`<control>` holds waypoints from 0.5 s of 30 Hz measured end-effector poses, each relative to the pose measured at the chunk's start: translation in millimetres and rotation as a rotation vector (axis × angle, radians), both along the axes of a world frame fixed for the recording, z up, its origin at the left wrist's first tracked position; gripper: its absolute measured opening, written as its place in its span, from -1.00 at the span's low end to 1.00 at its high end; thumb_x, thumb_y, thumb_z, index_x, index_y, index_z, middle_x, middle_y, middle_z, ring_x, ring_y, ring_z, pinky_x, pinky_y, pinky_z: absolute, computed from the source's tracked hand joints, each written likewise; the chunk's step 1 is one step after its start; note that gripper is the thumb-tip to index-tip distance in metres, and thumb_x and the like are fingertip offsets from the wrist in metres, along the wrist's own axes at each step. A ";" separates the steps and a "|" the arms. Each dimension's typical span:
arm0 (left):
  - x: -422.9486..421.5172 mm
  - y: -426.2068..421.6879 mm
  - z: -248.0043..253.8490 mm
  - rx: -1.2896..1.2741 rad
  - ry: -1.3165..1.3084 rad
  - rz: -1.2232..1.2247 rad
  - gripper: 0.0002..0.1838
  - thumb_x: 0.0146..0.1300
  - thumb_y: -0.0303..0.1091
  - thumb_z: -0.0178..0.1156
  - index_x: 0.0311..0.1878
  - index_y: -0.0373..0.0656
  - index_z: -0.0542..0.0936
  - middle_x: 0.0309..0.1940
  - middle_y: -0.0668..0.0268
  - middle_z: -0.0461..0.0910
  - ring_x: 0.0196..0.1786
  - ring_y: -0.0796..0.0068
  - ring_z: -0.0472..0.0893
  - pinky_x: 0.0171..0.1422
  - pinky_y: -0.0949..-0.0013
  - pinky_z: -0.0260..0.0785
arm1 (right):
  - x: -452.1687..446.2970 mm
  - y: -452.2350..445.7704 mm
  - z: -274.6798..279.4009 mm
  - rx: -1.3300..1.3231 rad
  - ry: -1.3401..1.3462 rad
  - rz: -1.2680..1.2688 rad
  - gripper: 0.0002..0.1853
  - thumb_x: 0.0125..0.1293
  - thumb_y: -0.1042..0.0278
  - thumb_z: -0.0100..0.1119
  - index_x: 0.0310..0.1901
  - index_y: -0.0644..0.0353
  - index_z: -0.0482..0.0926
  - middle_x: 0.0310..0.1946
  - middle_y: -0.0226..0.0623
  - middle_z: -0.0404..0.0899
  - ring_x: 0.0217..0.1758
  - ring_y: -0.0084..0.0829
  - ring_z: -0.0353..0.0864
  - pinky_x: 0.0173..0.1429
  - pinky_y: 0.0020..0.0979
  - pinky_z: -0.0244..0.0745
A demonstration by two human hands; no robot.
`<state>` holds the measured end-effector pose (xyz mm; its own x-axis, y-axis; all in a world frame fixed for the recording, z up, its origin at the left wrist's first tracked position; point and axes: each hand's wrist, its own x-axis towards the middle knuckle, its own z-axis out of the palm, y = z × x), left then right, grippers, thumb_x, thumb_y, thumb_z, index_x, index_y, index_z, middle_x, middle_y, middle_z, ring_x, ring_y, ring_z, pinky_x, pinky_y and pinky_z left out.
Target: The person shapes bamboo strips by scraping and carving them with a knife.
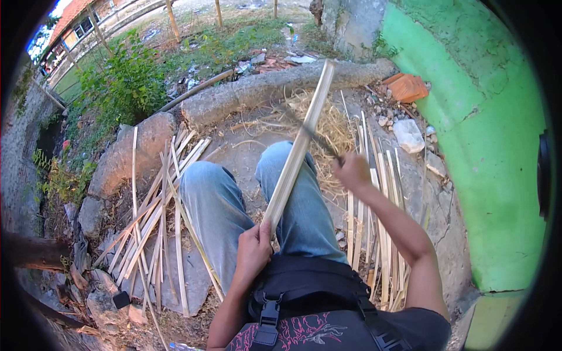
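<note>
A long pale bamboo strip [291, 167] slants up and away across my right knee. My left hand [256, 245] grips its near end by my lap, with the thumb lying along it. In my right hand [353, 173] is the handle of a dark knife [321, 141], somewhat blurred. Its blade meets or crosses the strip past the knee; I cannot tell how deep the edge sits. Curly bamboo shavings [331, 126] lie on the ground beyond the knife.
Several split bamboo strips [153, 228] lie piled left of my legs, and more strips [383, 219] lie to the right. A low concrete kerb [252, 93] runs ahead. The green wall [468, 146] rises on the right, near broken tile [408, 88] and a white stone [408, 136].
</note>
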<state>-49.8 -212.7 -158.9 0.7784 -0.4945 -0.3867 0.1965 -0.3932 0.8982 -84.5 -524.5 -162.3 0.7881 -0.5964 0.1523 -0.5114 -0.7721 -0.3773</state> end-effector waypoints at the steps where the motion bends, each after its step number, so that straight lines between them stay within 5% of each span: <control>1: -0.5 0.2 -1.4 -0.006 -0.004 -0.001 -0.47 0.55 -0.03 -0.04 -0.47 -0.25 0.50 -0.77 0.41 0.38 -0.74 0.63 0.39 -0.64 0.45 0.19 | -10.6 10.5 -6.6 -0.055 0.017 0.153 -0.78 0.09 0.24 0.28 -0.49 0.26 0.66 -0.60 -0.02 0.62 -0.50 -0.07 0.67 -0.24 -0.11 0.60; 2: -2.6 3.2 -3.3 0.000 0.001 -0.010 -0.48 0.55 -0.03 -0.04 -0.47 -0.25 0.50 -0.77 0.41 0.38 -0.73 0.63 0.40 -0.63 0.45 0.20 | -19.6 18.8 -14.6 -0.096 0.043 0.297 -0.78 0.09 0.24 0.28 -0.49 0.25 0.66 -0.59 -0.01 0.62 -0.50 -0.07 0.67 -0.24 -0.11 0.60; 5: 0.3 2.1 -22.5 0.068 -0.176 -0.041 -0.45 0.52 -0.06 -0.03 -0.43 -0.39 0.56 -0.69 0.02 0.51 -0.62 0.09 0.54 -0.43 0.13 0.37 | 5.3 -12.0 -7.1 0.038 0.024 0.001 -0.77 0.11 0.25 0.25 -0.51 0.24 0.65 -0.62 -0.04 0.61 -0.52 -0.07 0.66 -0.26 -0.13 0.59; 8: -0.8 1.6 -14.3 0.105 -0.205 -0.032 -0.48 0.51 -0.09 -0.02 -0.40 -0.39 0.57 -0.61 -0.12 0.52 -0.49 -0.17 0.56 -0.32 0.01 0.37 | 4.7 -0.4 -0.1 0.111 0.019 -0.128 -0.76 0.16 0.24 0.23 -0.51 0.26 0.65 -0.61 -0.04 0.61 -0.51 -0.09 0.67 -0.28 -0.15 0.59; 15: -6.7 3.4 3.7 0.210 -0.403 -0.040 -0.53 0.50 -0.12 0.00 -0.41 -0.35 0.54 -0.61 -0.11 0.51 -0.50 -0.16 0.53 -0.36 -0.03 0.31 | -29.2 47.7 -7.9 -0.113 0.113 0.362 -0.74 0.18 0.21 0.26 -0.42 0.28 0.70 -0.60 -0.03 0.63 -0.51 -0.13 0.68 -0.28 -0.16 0.61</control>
